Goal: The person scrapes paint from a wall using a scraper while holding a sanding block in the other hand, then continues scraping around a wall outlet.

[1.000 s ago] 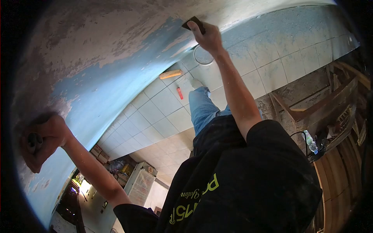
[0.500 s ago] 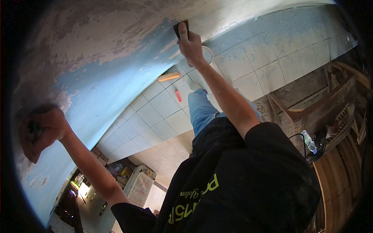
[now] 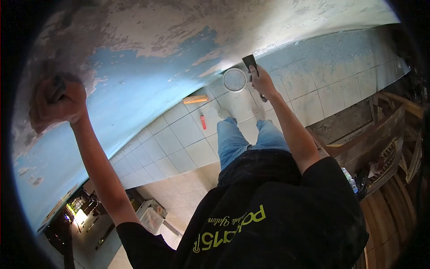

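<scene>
My left hand [image 3: 60, 103] is closed around a dark object [image 3: 58, 88] and held against the peeling wall [image 3: 130, 74]; its kind is mostly hidden by my fingers. That wall shows blue paint broken by bare grey and whitish patches. My right hand [image 3: 262, 83] grips a scraper [image 3: 249, 61] with a wide dark blade pointing up and away from me. The end of its handle sticks out below my palm. Blade and wall look apart. Just left of this hand, a round white-rimmed container [image 3: 234, 91] stands on the floor.
On the tiled floor [image 3: 183, 127] lie an orange-brown wooden piece [image 3: 195, 99] and a small red object [image 3: 203, 121]. Wooden frames and planks [image 3: 371, 139] stand at the right, near a plastic bottle [image 3: 349, 179]. A low blue-smeared tiled wall [image 3: 327, 71] runs along the far side.
My right hand has drawn back from the wall with the scraper, uncovering the round container. My left hand sits higher in view, still on the wall. The view has shifted, showing both legs.
</scene>
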